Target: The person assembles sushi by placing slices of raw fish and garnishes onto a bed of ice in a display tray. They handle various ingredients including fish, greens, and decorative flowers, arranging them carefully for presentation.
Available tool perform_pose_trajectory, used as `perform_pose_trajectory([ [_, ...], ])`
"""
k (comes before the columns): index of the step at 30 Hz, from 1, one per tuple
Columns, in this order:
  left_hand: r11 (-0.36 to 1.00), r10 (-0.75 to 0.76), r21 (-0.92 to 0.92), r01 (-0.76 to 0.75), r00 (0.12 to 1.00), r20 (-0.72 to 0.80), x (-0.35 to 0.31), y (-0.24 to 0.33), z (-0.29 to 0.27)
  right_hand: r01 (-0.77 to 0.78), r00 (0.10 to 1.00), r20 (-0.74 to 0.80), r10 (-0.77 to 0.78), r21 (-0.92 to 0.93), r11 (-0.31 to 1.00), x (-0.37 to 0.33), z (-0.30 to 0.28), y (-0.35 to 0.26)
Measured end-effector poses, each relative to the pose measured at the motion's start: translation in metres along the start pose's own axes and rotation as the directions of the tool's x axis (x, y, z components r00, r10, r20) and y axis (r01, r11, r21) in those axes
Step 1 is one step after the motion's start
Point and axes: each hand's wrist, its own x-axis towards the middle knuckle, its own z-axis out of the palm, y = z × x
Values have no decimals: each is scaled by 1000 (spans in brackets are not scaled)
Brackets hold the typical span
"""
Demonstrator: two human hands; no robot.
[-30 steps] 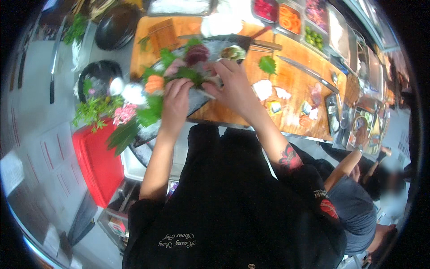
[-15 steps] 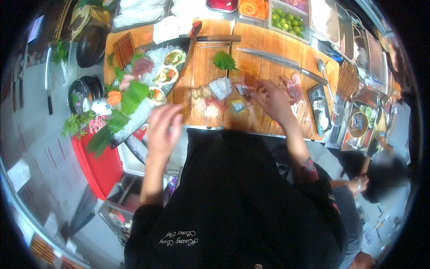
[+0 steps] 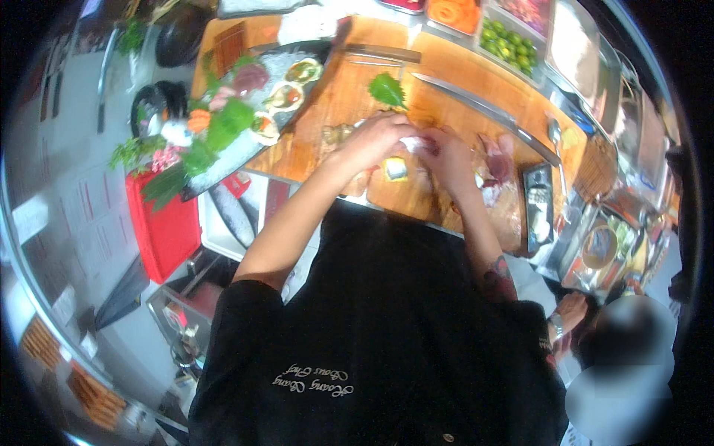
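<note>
My left hand (image 3: 381, 137) and my right hand (image 3: 449, 158) meet over the wooden cutting board (image 3: 305, 163). Between their bent fingertips they pinch a small pale and reddish piece of fish (image 3: 419, 143), partly hidden and blurred. Just below the fingers lies a small square piece (image 3: 396, 169), silvery with a yellow edge. Light brown rolled pieces (image 3: 336, 134) sit beside my left wrist. A green shiso leaf (image 3: 387, 90) rests flat beyond the hands. Dark red fish slices (image 3: 497, 160) lie right of my right hand.
A long knife (image 3: 476, 102) slants across the board's far right, near a spoon (image 3: 555, 134). At left a dark platter (image 3: 279, 137) holds ice, shells, leaves and sashimi. Limes (image 3: 509, 46) and shredded carrot (image 3: 454, 13) fill far containers. Another person's hand (image 3: 571, 312) shows at lower right.
My left hand has moved right and away from me, from above the platter's near edge to my right hand. Both hands now close around the fish piece. The view has shifted slightly.
</note>
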Motion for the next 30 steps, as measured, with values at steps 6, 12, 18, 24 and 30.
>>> perform_pose_trajectory([
  [6,973,57,221,-60,998,20,-9,16,-15,-32,999,32,34,-76,997,-10,-6,-28],
  [12,997,-36,64,46,989,-146,-68,35,-99,242,970,-14,-242,51,969,7,1,-107],
  [18,921,-258,194,339,900,-351,-208,19,-237,599,799,-71,-597,168,783,84,117,-254],
  [24,879,-423,78,471,844,-330,-252,-57,-247,588,807,31,-590,49,807,126,196,-279],
  [30,931,-314,50,361,865,-392,-258,-92,-241,591,803,-22,-595,-93,801,132,207,-281],
])
